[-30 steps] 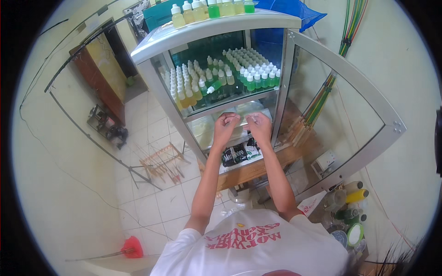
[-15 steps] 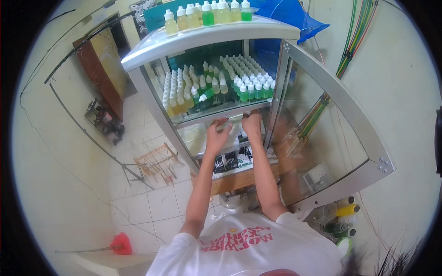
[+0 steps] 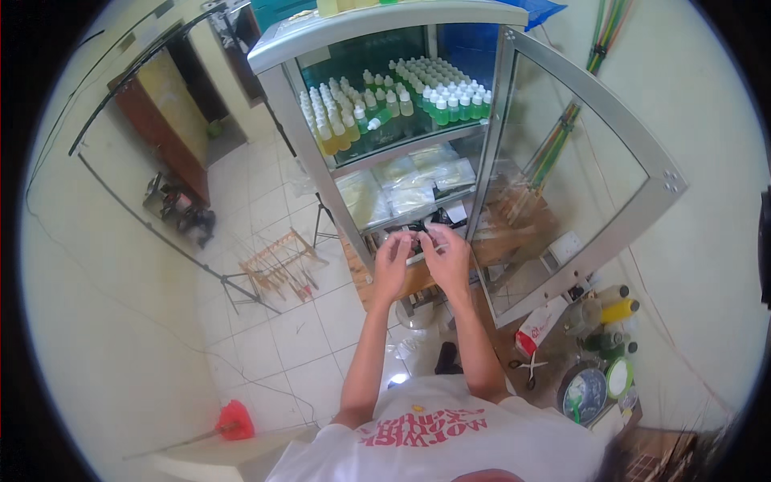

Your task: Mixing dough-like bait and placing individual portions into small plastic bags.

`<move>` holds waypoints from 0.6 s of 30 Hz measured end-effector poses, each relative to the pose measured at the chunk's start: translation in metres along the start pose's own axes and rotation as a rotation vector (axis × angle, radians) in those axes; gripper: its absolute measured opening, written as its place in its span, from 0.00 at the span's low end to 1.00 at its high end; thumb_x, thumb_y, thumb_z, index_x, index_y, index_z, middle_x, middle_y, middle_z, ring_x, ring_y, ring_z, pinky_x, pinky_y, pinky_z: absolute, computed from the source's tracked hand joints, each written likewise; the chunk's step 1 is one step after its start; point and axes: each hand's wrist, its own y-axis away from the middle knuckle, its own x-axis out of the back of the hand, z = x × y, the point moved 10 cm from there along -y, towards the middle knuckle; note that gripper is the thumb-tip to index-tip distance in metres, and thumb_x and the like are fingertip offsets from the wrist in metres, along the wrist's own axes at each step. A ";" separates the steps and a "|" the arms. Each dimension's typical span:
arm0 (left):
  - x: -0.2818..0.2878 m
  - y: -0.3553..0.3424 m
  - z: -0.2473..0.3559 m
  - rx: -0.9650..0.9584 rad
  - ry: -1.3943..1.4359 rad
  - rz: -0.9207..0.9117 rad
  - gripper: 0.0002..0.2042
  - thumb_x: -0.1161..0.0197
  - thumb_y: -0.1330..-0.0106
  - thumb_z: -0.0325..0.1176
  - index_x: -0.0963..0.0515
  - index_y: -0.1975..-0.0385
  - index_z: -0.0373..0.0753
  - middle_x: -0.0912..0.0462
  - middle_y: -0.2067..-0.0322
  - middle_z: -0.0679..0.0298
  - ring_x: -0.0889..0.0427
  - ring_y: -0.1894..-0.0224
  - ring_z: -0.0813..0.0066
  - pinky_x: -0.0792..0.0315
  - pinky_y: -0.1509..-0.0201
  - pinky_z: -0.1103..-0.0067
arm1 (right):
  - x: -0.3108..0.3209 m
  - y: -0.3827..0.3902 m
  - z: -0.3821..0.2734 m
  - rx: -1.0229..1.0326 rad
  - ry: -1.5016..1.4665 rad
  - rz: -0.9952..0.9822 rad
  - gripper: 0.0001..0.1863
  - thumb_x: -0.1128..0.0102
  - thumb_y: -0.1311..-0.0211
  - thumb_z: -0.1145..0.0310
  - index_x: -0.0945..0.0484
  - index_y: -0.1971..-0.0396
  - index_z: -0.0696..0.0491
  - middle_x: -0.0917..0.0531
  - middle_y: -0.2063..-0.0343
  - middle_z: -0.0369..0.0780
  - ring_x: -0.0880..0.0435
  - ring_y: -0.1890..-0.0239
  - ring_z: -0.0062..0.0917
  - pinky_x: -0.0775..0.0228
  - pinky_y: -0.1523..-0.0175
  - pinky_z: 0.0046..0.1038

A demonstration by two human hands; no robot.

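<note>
Pale plastic packets [image 3: 411, 199] lie spread from left to right inside the glass cabinet [image 3: 385, 26], straight beyond the left hand [image 3: 392, 265] and right hand [image 3: 447, 261], both similarly near, fingertips close together before the cabinet, whether pinching something I cannot tell.

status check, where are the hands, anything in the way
Left hand and right hand close together before the cabinet's lower part; any held item too small to tell. Clear packets inside, untouched. Glass door open rightward, not blocking hands.
</note>
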 end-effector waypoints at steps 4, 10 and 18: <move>-0.025 0.041 -0.012 0.052 0.033 -0.081 0.11 0.49 0.30 0.36 0.25 0.59 0.35 0.22 0.61 0.67 0.26 0.60 0.83 0.33 0.55 0.84 | 0.055 0.060 -0.008 0.110 0.039 0.256 0.08 0.39 0.45 0.75 0.21 0.64 0.59 0.19 0.77 0.38 0.23 0.77 0.16 0.31 0.71 0.19; -0.070 0.088 -0.024 0.078 0.083 -0.204 0.12 0.48 0.30 0.38 0.26 0.57 0.37 0.22 0.57 0.65 0.26 0.57 0.81 0.32 0.52 0.82 | 0.175 0.125 -0.023 0.158 -0.130 0.728 0.03 0.45 0.40 0.78 0.26 0.66 0.58 0.23 0.75 0.34 0.31 0.80 0.13 0.37 0.75 0.16; -0.129 0.118 -0.002 0.034 0.020 -0.300 0.10 0.46 0.32 0.34 0.25 0.57 0.37 0.23 0.62 0.68 0.28 0.61 0.82 0.33 0.56 0.83 | 0.199 0.119 0.006 0.058 -0.467 0.669 0.05 0.49 0.36 0.72 0.28 0.64 0.56 0.30 0.80 0.31 0.34 0.80 0.12 0.43 0.75 0.16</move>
